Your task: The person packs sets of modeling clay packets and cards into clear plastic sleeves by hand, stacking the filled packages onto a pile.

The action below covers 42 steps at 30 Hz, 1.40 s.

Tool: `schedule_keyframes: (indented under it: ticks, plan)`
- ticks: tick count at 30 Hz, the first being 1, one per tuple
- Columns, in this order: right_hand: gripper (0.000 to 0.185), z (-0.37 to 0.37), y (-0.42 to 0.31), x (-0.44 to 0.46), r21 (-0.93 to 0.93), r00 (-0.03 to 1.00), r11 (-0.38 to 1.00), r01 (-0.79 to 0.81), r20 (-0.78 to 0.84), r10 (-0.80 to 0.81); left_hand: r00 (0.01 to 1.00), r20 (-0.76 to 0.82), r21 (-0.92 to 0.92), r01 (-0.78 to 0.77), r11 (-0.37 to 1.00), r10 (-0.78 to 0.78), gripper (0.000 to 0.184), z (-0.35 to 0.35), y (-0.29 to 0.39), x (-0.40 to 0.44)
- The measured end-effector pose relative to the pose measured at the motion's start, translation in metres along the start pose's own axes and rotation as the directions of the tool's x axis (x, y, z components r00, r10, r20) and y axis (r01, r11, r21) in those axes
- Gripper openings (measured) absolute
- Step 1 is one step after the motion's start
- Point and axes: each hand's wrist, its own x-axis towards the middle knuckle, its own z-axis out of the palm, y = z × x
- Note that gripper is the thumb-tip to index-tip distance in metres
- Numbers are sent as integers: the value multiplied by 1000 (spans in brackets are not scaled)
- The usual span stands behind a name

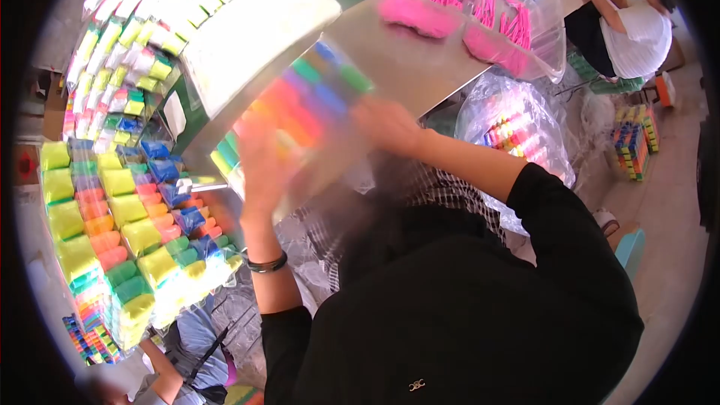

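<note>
A pack of colored pieces in rows of blue, green, red and orange [300, 109] lies between my hands over the table and is smeared by motion. My left hand [262, 154] is at its near left side, with a dark bracelet on the wrist. At its right end is my right hand [382, 124]. Both hands are blurred, so how the fingers close on the pack cannot be made out. Just behind the pack, a bright white slab [259, 26] reflects strong light.
Stacked packs of colored pieces [124, 217] fill the left side. A clear plastic bin [551, 45] with pink strips stands at the back right. Bagged colored packs [514, 131] lie right of the table [427, 56]. Other people are at the upper right and lower left.
</note>
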Motion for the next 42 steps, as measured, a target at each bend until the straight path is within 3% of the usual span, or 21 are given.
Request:
schedule_keyframes:
  ticks: [3, 5, 7, 8, 9, 10, 11, 13, 16, 18, 23, 25, 29, 31, 33, 34, 36, 37, 38, 40, 42]
  plan:
    - [14, -28, 5, 3, -54, 955, 965, -258, 136, 263, 995, 92, 32, 27, 999, -30, 83, 11, 31, 6]
    - [19, -51, 34, 1, 200, 997, 977, 74, -21, -71, 992, 91, 97, 80, 992, -89, 83, 27, 30, 8]
    - [21, -136, 42, 44, 8, 959, 995, -97, 268, 92, 998, 36, 38, 58, 998, -60, 82, 27, 35, 14]
    - [22, -123, 91, 61, -137, 980, 990, 47, -184, -72, 999, 22, 62, 40, 997, -42, 80, 27, 36, 16]
    - [19, -165, 111, 85, -386, 996, 920, -75, 17, 88, 1000, 10, 91, 25, 996, -26, 79, 27, 37, 18]
    - [21, -184, 152, 109, -610, 1000, 792, -4, -17, -9, 1000, 2, 59, 23, 998, -23, 78, 26, 39, 20]
    - [26, -188, 199, 129, -605, 977, 779, -163, -212, 40, 1000, -5, 58, 23, 998, -22, 78, 26, 40, 22]
    - [37, -206, 263, 143, -735, 956, 653, -181, -289, -60, 1000, 3, 10, 21, 1000, -21, 79, 23, 40, 23]
    - [39, -227, 287, 147, -797, 951, 525, -300, -292, 100, 999, 17, -17, 42, 999, -41, 79, 19, 43, 24]
    - [31, -248, 284, 156, -596, 846, 657, -462, -74, 528, 999, 18, -16, 48, 999, -48, 79, 19, 42, 24]
    - [23, -259, 285, 149, -628, 863, 658, -416, -44, 504, 999, 25, -25, 41, 999, -40, 78, 19, 43, 24]
    - [20, -251, 309, 136, -718, 978, 669, -191, -193, 72, 999, 7, -29, 37, 999, -36, 78, 19, 44, 24]
    - [17, -256, 299, 134, -601, 947, 750, -277, -304, 106, 1000, -18, -34, 21, 999, -22, 77, 19, 43, 22]
    - [15, -265, 274, 135, -614, 918, 683, -396, -274, 286, 1000, -24, -42, 14, 999, -15, 77, 20, 42, 22]
    - [11, -260, 259, 137, -572, 869, 820, -25, -417, -265, 1000, -15, -48, 4, 999, -5, 76, 20, 40, 22]
    - [9, -261, 216, 130, -462, 662, 834, 302, -528, -532, 1000, 26, -23, 6, 1000, -5, 86, 17, 40, 21]
    - [13, -244, 104, 100, -376, 782, 905, 199, -496, -377, 999, 28, 61, 27, 998, -29, 86, 11, 40, 19]
    - [13, -220, 65, 78, 25, 979, 999, 35, -202, -30, 999, -30, 107, 15, 994, -12, 86, 17, 37, 16]
    - [15, -196, 25, 57, 222, 935, 910, -350, 141, 325, 1000, -26, 79, 18, 997, -16, 85, 19, 33, 16]
    - [17, -120, 22, -9, -1, 935, 935, 354, 22, -353, 993, -117, 18, -24, 1000, 26, 83, 31, 23, 13]
    - [16, -114, -4, -24, 28, 866, 886, 462, 201, -458, 994, -107, 3, -9, 1000, 10, 81, 32, 21, 15]
